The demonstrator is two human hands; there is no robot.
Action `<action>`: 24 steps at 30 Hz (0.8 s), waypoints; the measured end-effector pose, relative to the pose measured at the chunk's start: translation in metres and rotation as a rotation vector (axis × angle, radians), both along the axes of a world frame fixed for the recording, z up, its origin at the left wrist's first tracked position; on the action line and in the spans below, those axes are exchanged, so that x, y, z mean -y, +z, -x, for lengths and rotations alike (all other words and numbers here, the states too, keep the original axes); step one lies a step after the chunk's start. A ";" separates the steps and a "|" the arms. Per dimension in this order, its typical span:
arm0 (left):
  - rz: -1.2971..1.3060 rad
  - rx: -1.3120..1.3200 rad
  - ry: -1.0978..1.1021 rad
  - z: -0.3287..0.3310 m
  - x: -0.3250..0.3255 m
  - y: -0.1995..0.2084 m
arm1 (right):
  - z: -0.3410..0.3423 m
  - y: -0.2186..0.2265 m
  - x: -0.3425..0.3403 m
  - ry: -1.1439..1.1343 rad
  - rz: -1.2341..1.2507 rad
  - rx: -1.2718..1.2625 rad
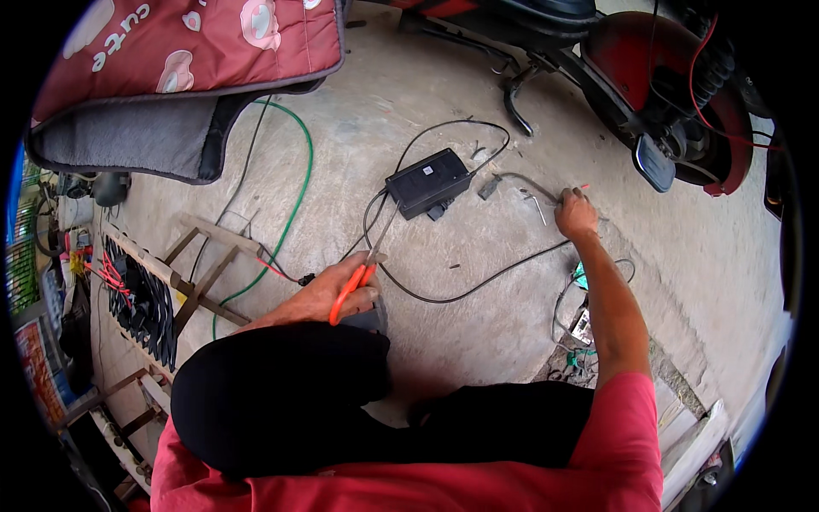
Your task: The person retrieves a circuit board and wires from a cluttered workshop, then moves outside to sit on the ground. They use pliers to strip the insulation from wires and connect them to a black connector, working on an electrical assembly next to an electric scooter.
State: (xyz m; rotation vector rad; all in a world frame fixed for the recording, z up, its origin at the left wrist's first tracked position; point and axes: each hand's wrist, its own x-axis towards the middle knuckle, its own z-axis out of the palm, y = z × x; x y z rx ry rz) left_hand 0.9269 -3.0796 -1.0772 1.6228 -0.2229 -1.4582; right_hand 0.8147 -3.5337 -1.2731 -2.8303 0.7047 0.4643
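Observation:
My left hand (351,284) is closed around the orange handles of a tool (350,294) with a long slim metal end; whether it is scissors or pliers I cannot tell. The metal end points at a black rectangular power adapter box (428,183) on the concrete floor. A black cable (465,294) curves from beside the box toward the right. Out to the right, my right hand (577,213) is low to the floor, its fingers closed at the end of a short grey cable (529,181) with a connector. A small red tip shows just beyond the fingers.
A red and black motorbike (674,94) stands at upper right, its stand on the floor. A patterned red padded cover (188,51) hangs at upper left. Green cord (303,162), a wooden frame (205,290) and bundled black cables (141,299) lie left. Small metal tools (537,206) lie near my right hand.

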 end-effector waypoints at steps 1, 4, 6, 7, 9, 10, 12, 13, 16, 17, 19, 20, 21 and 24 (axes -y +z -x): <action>-0.003 -0.020 0.016 0.000 0.002 0.003 | -0.001 0.008 -0.001 0.020 -0.003 0.047; 0.000 -0.030 0.027 0.001 0.003 0.006 | -0.011 0.041 0.001 0.076 -0.064 0.160; 0.013 -0.022 0.026 0.000 0.005 0.006 | -0.017 0.067 0.005 0.048 -0.216 0.146; 0.024 -0.019 0.025 -0.002 0.006 0.005 | -0.018 0.083 0.006 0.032 -0.290 0.139; 0.033 0.032 -0.007 -0.007 0.010 0.008 | -0.019 0.115 0.003 0.012 -0.411 0.156; 0.036 0.074 -0.045 -0.010 0.015 0.010 | -0.015 0.132 0.001 -0.003 -0.465 0.162; 0.073 0.171 -0.110 -0.018 0.024 0.019 | -0.007 0.158 -0.007 -0.118 -0.683 0.254; 0.114 0.219 -0.148 -0.023 0.030 0.024 | 0.000 0.174 -0.011 -0.182 -0.786 0.301; 0.229 0.332 -0.241 -0.039 0.061 0.069 | 0.005 0.247 -0.038 -0.517 -1.156 0.270; 0.251 0.285 -0.229 -0.044 0.072 0.087 | 0.003 0.270 -0.050 -0.625 -1.255 0.304; 0.385 0.271 -0.247 -0.047 0.103 0.119 | 0.013 0.297 -0.060 -0.718 -1.345 0.401; 0.486 0.312 -0.263 -0.047 0.120 0.136 | 0.015 0.310 -0.065 -0.757 -1.396 0.459; 0.586 0.351 -0.281 -0.045 0.138 0.155 | 0.018 0.322 -0.072 -0.802 -1.389 0.526; 0.792 0.514 -0.360 -0.027 0.186 0.213 | 0.024 0.355 -0.087 -0.917 -1.371 0.658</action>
